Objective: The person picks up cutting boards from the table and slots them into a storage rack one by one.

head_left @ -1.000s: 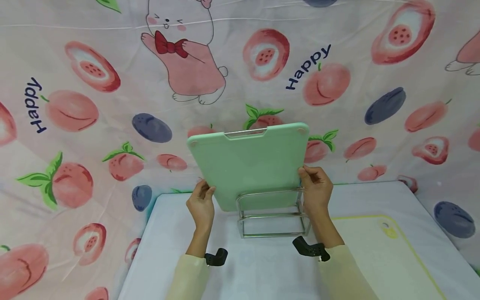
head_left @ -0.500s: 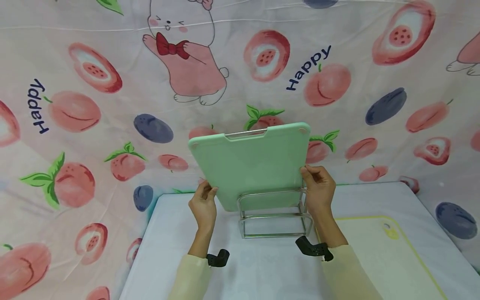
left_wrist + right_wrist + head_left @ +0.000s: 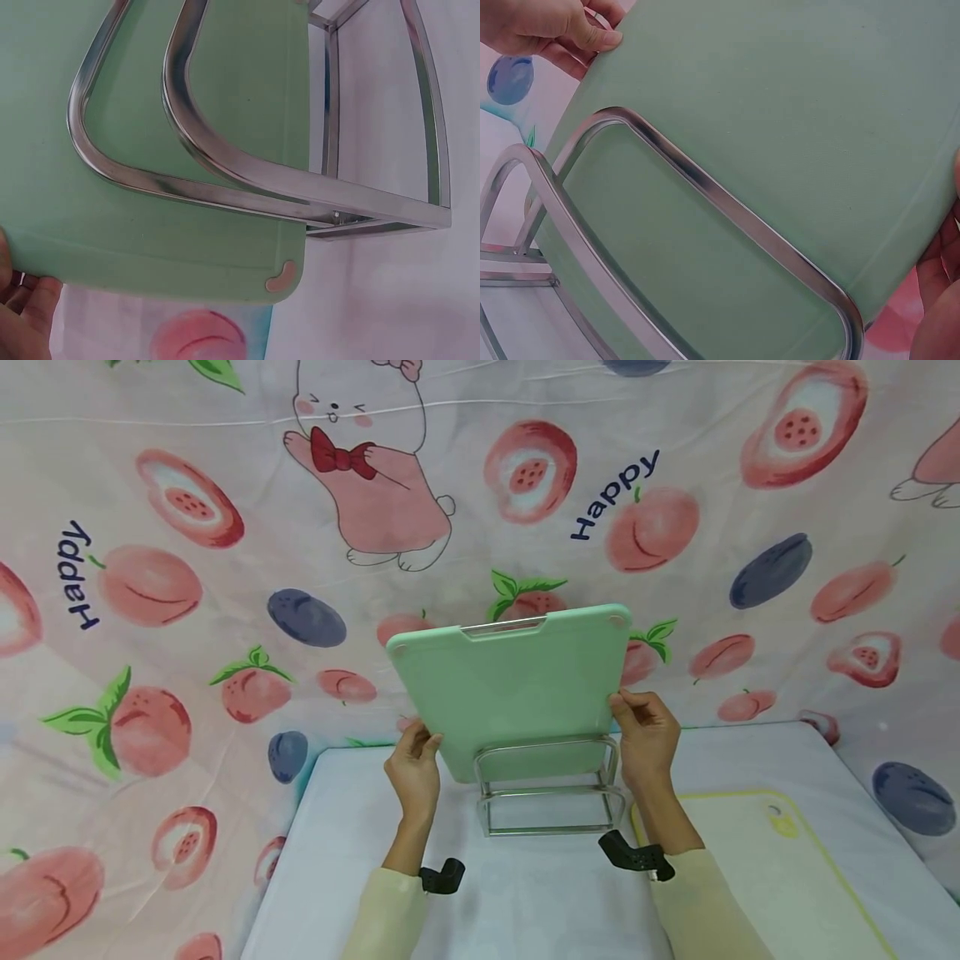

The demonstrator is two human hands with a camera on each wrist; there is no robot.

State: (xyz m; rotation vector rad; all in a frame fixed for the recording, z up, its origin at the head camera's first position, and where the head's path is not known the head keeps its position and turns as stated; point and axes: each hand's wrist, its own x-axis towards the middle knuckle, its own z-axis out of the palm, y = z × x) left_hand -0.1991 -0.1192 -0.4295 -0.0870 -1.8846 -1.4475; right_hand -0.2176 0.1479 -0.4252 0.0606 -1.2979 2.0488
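A light green cutting board (image 3: 517, 689) with a notch and metal strip along its top edge stands tilted in a silver metal rack (image 3: 546, 792). Its lower part lies behind two rack loops, as the left wrist view shows; a pinkish pad (image 3: 281, 277) marks one corner. My left hand (image 3: 414, 772) pinches the board's left edge between thumb and fingers. At the opposite edge, a little higher, my right hand (image 3: 649, 739) grips with its thumb on the near face. The fingers behind the board are partly hidden. Whether the board's bottom edge touches the rack base, I cannot tell.
On the table's right side lies a pale board with a yellow rim (image 3: 813, 852), partly beneath the right forearm. A white cloth (image 3: 517, 902) covers the table. Behind and to the left hangs a fruit-printed curtain (image 3: 465, 410).
The green cutting board has shifted slightly to the right, with both hands moving along and keeping their grip on its edges. The rack has stayed in place.
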